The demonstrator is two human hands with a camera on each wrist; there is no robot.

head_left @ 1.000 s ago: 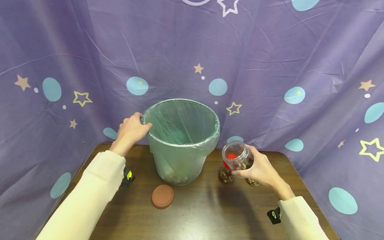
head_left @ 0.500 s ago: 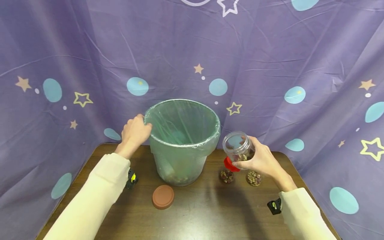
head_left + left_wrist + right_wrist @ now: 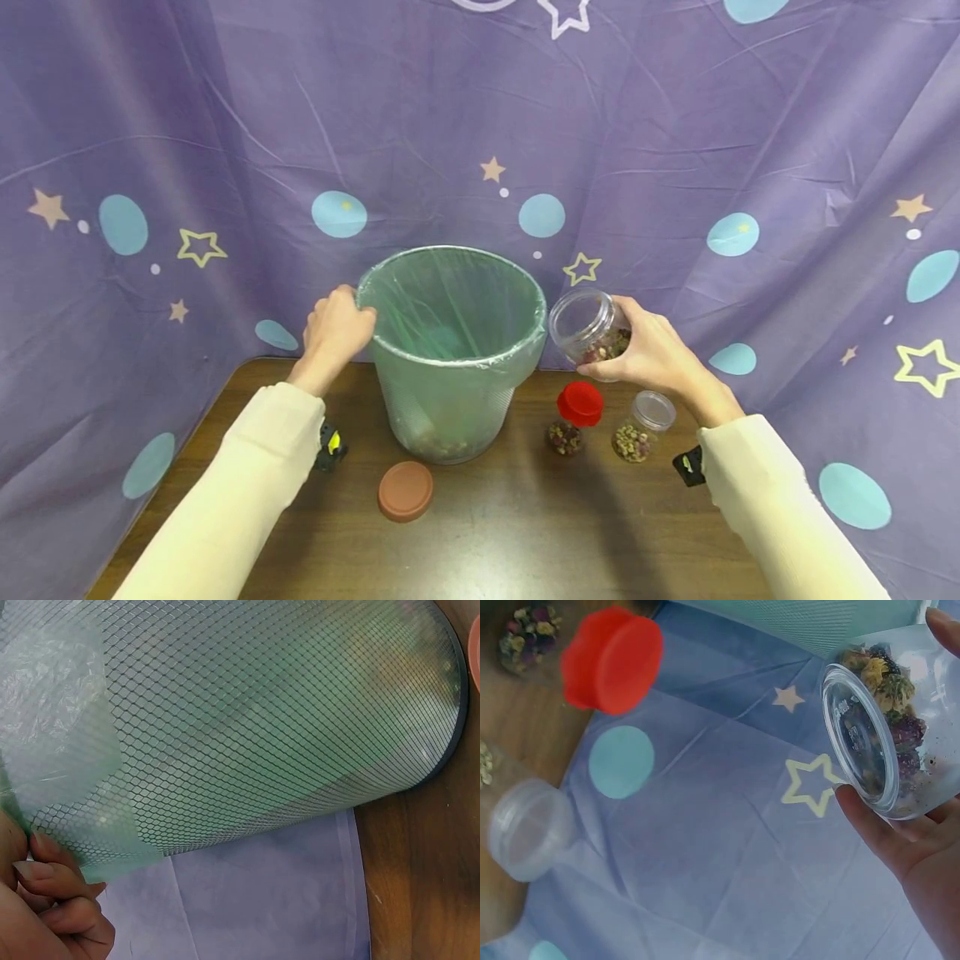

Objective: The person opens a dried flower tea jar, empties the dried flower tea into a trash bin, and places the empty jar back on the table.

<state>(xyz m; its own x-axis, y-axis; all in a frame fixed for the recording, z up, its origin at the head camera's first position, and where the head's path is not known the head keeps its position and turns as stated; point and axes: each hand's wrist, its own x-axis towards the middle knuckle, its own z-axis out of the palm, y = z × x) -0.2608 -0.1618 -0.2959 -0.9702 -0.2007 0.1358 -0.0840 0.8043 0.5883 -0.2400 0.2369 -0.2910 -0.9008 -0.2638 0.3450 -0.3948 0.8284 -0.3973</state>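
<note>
My left hand (image 3: pixel 335 337) grips the left rim of a wire-mesh wastebasket (image 3: pixel 450 408) lined with a thin green bag. In the left wrist view, its curled fingers (image 3: pixel 64 881) hold the bag's edge at the rim. My right hand (image 3: pixel 663 354) holds a clear lidless jar (image 3: pixel 581 323) just right of the basket's rim, its mouth tilted left toward the basket. Dried flowers (image 3: pixel 892 690) lie inside the jar in the right wrist view. Some small pale bits show dimly through the basket's lower wall.
On the table (image 3: pixel 510 533) below my right hand stand a jar with a red lid (image 3: pixel 581 404) and one with a clear lid (image 3: pixel 654 411), both holding dried flowers. A round terracotta-coloured lid (image 3: pixel 405 491) lies before the basket. A purple curtain (image 3: pixel 450 100) hangs behind.
My right hand has raised the jar and tilted its mouth further toward the basket, uncovering the two jars below. My left hand stays on the rim, slightly shifted.
</note>
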